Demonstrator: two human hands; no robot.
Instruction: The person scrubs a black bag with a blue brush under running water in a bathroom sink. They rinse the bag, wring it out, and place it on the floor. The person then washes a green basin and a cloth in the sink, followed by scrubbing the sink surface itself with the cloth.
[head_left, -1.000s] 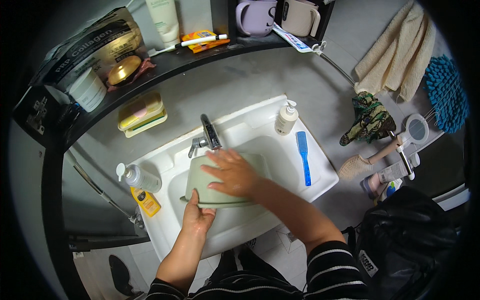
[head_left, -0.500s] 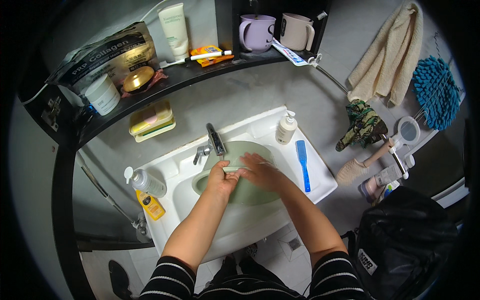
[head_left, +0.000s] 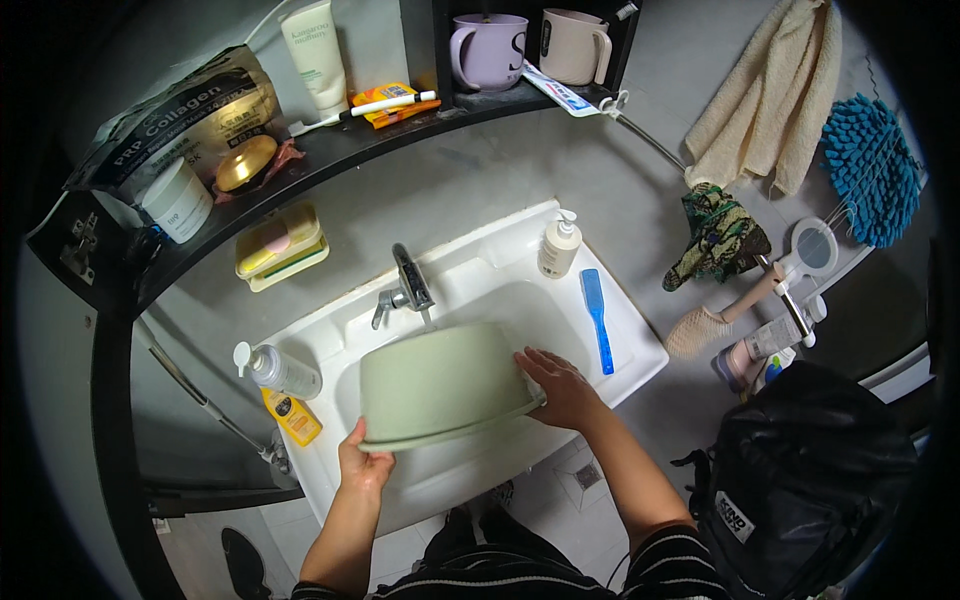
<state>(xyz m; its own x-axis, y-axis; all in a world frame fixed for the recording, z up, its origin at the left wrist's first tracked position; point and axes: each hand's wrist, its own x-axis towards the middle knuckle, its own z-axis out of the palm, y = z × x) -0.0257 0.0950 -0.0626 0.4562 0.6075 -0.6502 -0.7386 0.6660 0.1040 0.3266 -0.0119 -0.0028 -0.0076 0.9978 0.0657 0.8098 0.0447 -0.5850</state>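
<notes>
Green basin (head_left: 440, 380): center of the frame, over the white sink (head_left: 640, 350), tilted with its outer base uppermost; interior hidden, contents cannot be told.
Left hand (head_left: 365, 465): partly curled on the basin's rim at lower left, thumb along the outer wall, presumably to keep the tilt.
Right hand (head_left: 560, 388): fingers extended against the basin's right side, likely steadying it; thumb's grip hidden.
Faucet (head_left: 408, 283): just above the basin in the frame; what looks like a thin stream falls.
Pump bottles: one (head_left: 558, 248) at the sink's upper right, one (head_left: 285, 372) at its left, presumably for easy reach; fill levels not visible.
Soap box (head_left: 282, 250): left of center, yellow and pinkish pieces inside.
Lilac mug (head_left: 490, 55): upper middle, something dark inside.
Blue brush (head_left: 597, 320): on the sink's right ledge, clear of the bowl.
</notes>
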